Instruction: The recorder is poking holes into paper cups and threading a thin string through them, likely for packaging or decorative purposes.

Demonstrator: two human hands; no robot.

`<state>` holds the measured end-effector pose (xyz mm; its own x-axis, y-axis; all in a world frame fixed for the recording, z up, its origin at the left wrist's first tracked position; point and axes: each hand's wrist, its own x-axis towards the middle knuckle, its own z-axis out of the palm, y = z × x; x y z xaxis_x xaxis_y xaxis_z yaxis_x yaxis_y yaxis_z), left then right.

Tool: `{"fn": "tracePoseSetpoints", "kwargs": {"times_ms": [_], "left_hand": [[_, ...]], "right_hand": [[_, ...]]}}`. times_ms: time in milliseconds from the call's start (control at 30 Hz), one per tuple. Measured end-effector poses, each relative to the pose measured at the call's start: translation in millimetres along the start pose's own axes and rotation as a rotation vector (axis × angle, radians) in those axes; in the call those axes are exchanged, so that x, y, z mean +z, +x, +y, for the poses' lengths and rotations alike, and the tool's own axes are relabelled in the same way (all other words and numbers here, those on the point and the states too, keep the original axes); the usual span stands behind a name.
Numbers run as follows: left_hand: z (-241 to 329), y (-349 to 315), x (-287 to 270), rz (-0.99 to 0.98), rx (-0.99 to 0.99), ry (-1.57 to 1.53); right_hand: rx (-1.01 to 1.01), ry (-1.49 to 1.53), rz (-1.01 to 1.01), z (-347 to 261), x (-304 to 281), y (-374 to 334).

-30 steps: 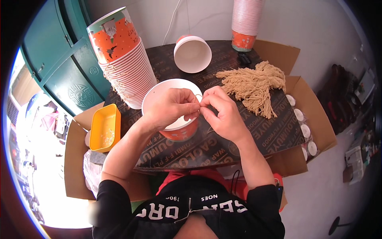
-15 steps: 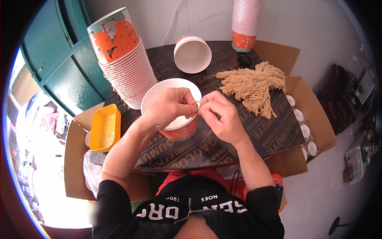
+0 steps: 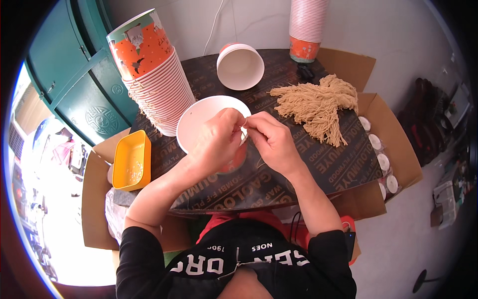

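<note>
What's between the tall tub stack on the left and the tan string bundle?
In the head view, an open tub, with the left hand over it and the right hand beside it.

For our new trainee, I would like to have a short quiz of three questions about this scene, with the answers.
1. True or false: the yellow tray is to the left of the front bucket.
2. Fill in: the tan string bundle lies to the ____ of the right hand.
3. The back bucket has its mouth: a) against the wall; b) facing the camera; c) down on the table.
Key: 1 true; 2 right; 3 b.
</note>
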<state>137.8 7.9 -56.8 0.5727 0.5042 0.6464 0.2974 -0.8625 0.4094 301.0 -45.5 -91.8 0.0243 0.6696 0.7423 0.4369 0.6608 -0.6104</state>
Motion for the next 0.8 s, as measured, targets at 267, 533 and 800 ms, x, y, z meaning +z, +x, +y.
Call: {"fn": "tracePoseSetpoints", "kwargs": {"times_ms": [267,533,800], "left_hand": [[2,-8,-1,-0.011,0.001,0.194],[-2,-6,-2,-0.023,-0.025,0.010],[-9,2,-13,-0.240,-0.306,-0.338]], "right_hand": [[0.034,0.001,-0.068,-2,-1,3],[0.065,0.043,-0.063,4,-1,0],[0.043,-0.022,0.024,-10,-1,-9]]}}
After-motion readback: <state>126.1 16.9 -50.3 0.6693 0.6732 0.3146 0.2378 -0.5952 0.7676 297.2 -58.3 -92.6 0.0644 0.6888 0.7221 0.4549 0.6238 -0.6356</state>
